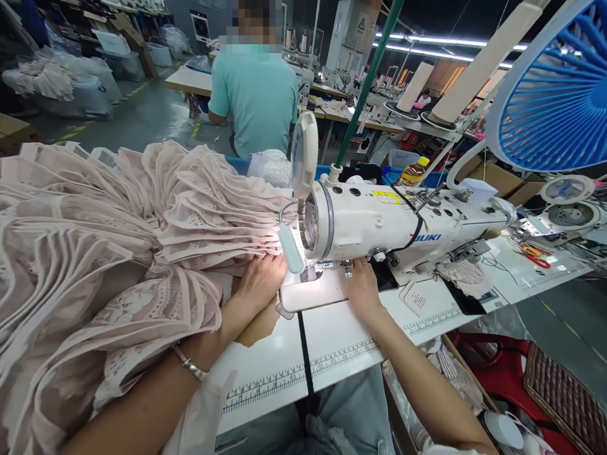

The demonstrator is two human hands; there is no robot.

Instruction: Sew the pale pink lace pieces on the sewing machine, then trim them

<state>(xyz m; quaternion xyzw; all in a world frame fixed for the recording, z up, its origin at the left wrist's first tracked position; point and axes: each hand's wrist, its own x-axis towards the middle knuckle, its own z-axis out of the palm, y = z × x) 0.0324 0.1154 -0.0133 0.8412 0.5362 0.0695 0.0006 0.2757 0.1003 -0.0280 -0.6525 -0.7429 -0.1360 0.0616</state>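
Observation:
Pale pink lace-trimmed garment pieces (203,215) lie in a thick, gathered stack to the left of a white sewing machine (370,218). My left hand (263,278) is closed at the stack's near right edge, its fingers on the fabric beside the lit needle area. A small pale green lamp (291,248) partly covers that spot. My right hand (363,287) rests on the machine bed, just right of the metal presser foot (348,268). Its fingers are pressed together, and their tips and anything between them are hidden.
A measuring scale (298,366) runs along the table's front edge. Thread cones (488,63), a blue fan (559,88) and a bottle (413,172) stand behind the machine. Red-handled scissors (535,257) lie right. A person in a teal shirt (256,95) sits ahead.

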